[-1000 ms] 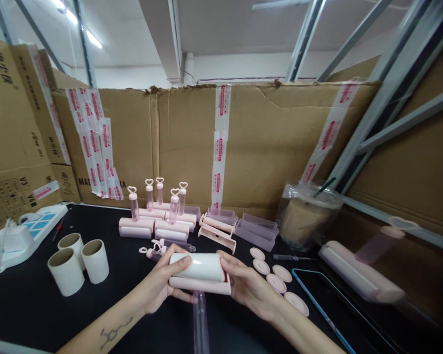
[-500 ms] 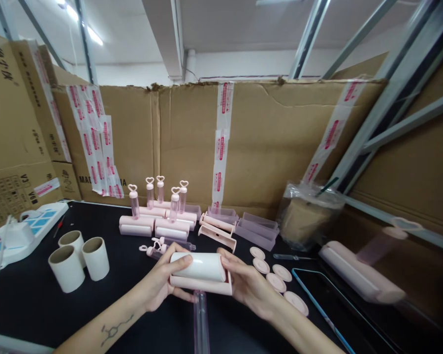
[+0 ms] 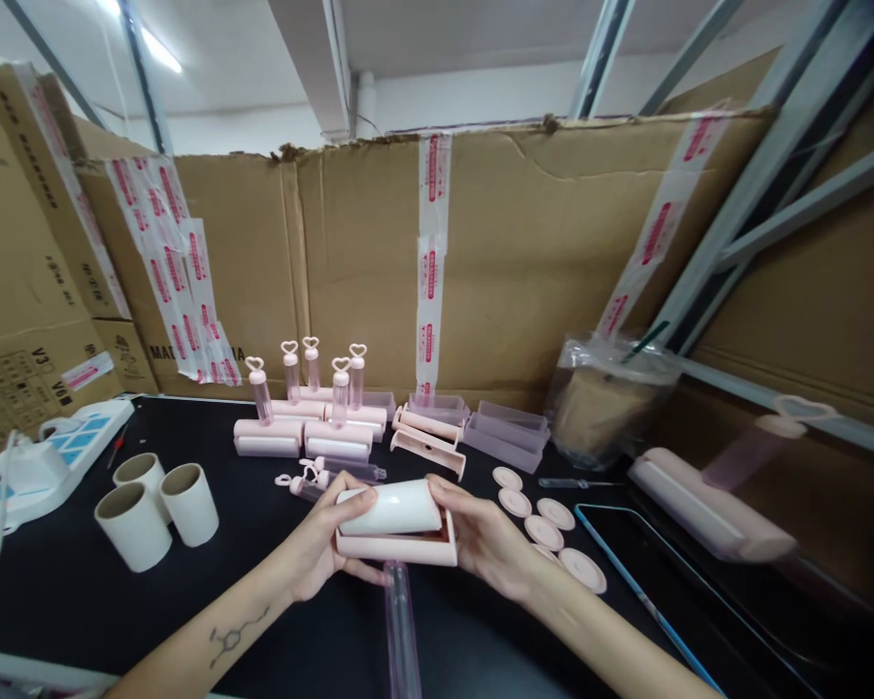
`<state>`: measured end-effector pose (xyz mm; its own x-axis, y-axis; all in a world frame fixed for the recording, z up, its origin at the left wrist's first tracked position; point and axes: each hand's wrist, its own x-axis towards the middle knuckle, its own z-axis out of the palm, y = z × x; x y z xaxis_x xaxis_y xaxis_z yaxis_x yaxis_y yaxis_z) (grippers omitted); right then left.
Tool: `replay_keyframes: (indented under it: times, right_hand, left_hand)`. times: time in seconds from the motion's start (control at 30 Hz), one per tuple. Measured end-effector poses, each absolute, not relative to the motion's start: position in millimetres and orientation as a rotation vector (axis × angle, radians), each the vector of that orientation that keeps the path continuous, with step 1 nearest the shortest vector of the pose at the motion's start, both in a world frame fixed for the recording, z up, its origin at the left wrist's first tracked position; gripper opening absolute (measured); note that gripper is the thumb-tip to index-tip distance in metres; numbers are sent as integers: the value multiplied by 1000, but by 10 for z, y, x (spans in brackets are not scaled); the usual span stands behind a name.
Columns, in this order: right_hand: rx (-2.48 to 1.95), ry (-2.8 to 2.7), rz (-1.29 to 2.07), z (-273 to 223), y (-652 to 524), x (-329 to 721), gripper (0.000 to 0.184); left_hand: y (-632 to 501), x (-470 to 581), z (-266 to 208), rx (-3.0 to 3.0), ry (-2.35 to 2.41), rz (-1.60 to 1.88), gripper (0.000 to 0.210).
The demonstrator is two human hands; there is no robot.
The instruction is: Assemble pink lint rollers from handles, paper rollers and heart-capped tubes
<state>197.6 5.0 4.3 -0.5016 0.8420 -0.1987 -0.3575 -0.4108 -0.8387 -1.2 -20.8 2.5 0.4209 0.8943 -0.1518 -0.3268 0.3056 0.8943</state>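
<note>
A white lint roll (image 3: pixel 393 506) sits partly in a pink roller holder (image 3: pixel 400 549), its right end tilted up out of the frame. My left hand (image 3: pixel 320 539) grips the left ends of both, thumb on the roll and fingers behind and below. At the right end, my right hand (image 3: pixel 485 536) is closed on the holder's end wall and touches the roll's raised edge. A clear pinkish handle tube (image 3: pixel 402 631) extends downward beneath the holder; its upper joint is partly hidden.
Several assembled lint rollers (image 3: pixel 268 437) stand at the back, beside empty pink holders (image 3: pixel 428 451) and clear covers (image 3: pixel 506 435). White rolls (image 3: pixel 132 526) stand at left near a power strip (image 3: pixel 80 456). Pink discs (image 3: pixel 544 531) and a blue-edged phone-like slab (image 3: pixel 641 573) lie right.
The roll's right end has lifted and tilted up from the holder, leaving a gap at the right. Both hands keep their grip. The camera view has shifted slightly.
</note>
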Motion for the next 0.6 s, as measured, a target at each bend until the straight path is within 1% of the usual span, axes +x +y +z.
replay_keyframes:
  times: [0.13, 0.4, 0.53, 0.6]
  right_hand:
    - [-836, -983, 1959, 64, 52, 1976, 21]
    - [-875, -1140, 1831, 80, 72, 1978, 31]
    - [-915, -1281, 1657, 89, 101, 2028, 25]
    - [-904, -1311, 1641, 115, 96, 2041, 21]
  left_hand:
    - [-202, -15, 19, 919, 765, 914, 25]
    - [-195, -51, 2, 971, 821, 932, 28]
    - [-208, -32, 10, 981, 832, 996, 29]
    - [-213, -26, 27, 984, 822, 1032, 29]
